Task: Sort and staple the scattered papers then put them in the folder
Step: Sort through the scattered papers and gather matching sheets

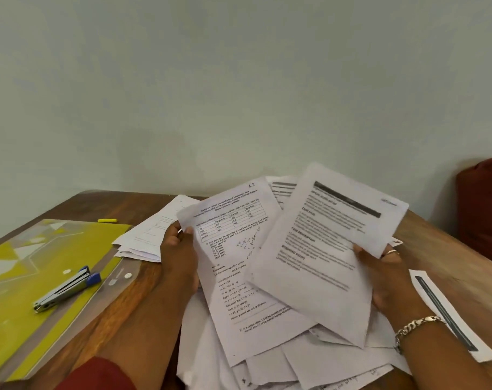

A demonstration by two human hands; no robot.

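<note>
1. On the wooden table [121,311], which fills the lower part of the view against a pale wall [239,80], everything for the job is laid out.
2. At the left lies a yellow patterned folder [56,249] under a clear plastic cover with white snap buttons, flat on the table top.
3. In the middle and toward the near edge sits a loose heap of printed papers [267,367], overlapping at many angles.
4. A separate small stack of sheets [146,237] rests just beyond the folder's right corner, partly behind the left hand.
5. The left hand [180,260] grips a maths worksheet [233,263] by its left edge, thumb on the front, holding it tilted above the heap.
6. The right hand [385,280] pinches a typed sheet with a dark header bar [329,237] at its right edge; this sheet overlaps the worksheet's right side and looks blurred. A ring shows on one finger and a chain bracelet [416,323] circles the wrist.
7. Another sheet with a dark bar [447,313] lies on the table to the right, just beyond the right wrist.
8. A blue and silver stapler [66,289] lies on the folder, near its right edge.
9. A yellow highlighter [107,220] lies on the table beyond the folder's far edge.
</note>
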